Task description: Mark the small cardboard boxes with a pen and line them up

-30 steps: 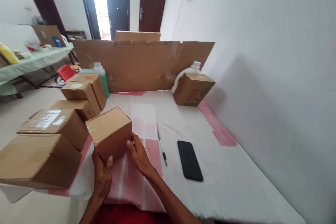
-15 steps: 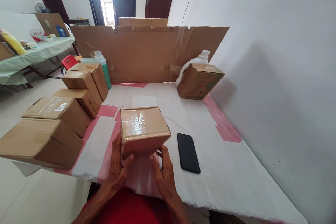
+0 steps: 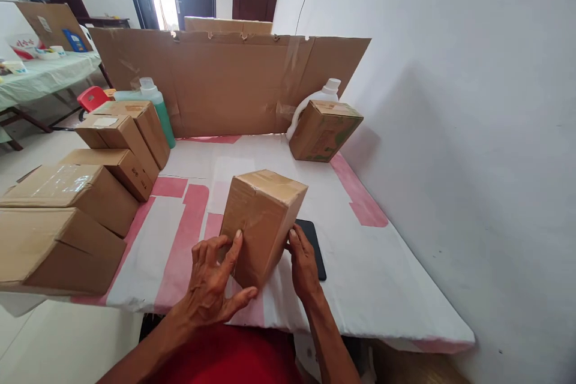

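Your box (image 3: 263,225) stands tilted on the table (image 3: 382,276), near the front edge, centre, tape showing on its top face. Your left hand (image 3: 216,285) lies spread on the box's near face, index finger pressed flat against it, thumb out to the side below. Your right hand (image 3: 303,264) grips the box's right lower edge, fingers curled onto it. Both hands hold the box; neither is clenched shut.

Just right of the box, partly behind your right hand, lies a phone (image 3: 315,240), screen dark, flat on the table. It looks to touch the box's base, but that spot is hidden.

Left side of the table: a row of closed cartons (image 3: 67,216), stacked and running back from the front corner, well apart from the box. Behind them stands a green bottle (image 3: 155,105) with a white cap. At the far right corner sits a small carton (image 3: 324,131), tilted, leaning by a white jug (image 3: 326,91). A cardboard sheet (image 3: 225,84) stands upright across the table's back edge. The cloth on the table is white with pink strips. A white wall (image 3: 450,102) runs along the right side.
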The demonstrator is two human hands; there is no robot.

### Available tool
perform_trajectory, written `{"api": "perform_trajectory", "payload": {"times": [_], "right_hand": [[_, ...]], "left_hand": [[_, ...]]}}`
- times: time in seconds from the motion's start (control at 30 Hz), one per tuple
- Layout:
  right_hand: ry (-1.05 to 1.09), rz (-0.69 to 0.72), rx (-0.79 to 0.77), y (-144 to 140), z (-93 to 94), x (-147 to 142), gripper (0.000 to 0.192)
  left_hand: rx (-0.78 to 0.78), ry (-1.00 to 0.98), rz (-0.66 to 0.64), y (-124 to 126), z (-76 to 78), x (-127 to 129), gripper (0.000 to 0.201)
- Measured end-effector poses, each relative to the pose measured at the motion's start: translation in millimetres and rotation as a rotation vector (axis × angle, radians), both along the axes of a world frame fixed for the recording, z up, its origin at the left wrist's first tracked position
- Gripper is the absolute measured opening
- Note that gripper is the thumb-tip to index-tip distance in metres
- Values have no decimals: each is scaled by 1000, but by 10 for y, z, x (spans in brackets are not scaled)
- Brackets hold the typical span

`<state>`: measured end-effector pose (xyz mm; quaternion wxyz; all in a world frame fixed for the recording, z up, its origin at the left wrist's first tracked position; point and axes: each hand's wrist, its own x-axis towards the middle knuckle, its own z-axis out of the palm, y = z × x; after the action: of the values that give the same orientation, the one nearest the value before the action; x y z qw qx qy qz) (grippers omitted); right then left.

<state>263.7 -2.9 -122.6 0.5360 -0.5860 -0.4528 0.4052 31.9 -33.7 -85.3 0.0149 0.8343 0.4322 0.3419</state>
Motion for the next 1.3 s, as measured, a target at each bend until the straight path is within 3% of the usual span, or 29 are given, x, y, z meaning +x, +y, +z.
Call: {"api": "perform_trajectory", "payload": {"times": [0.17,0.37,0.5,0.67,0.77,1.07,1.17,1.3], "right_hand": [[169,76,-10,118,52,50,51],[312,198,-71,329,170,-1,52],[399,270,-48,443,258,-43,56],[486,327,-49,484,354,-52,58],[514,366,-20,459,395,-48,54],[691,306,89,279,557,105,51],[679,386,138,252,626,118,53],[575,504,162,219,785,92,76]], "left_hand": [[12,37,-62,215,169,-29,98],[-307,-108,-182,509,486,-135,96],[-359,-181,-162,633,661,-216,93],[-435,-235,-121,726,719,-288,90],[-412,-222,-117,745,715,-256,91],[-354,-243,-183,693,795,-263,89],[-274,-245,-142,693,846,-287,76],[-106,-299,-45,746,944,-318,49]]}}
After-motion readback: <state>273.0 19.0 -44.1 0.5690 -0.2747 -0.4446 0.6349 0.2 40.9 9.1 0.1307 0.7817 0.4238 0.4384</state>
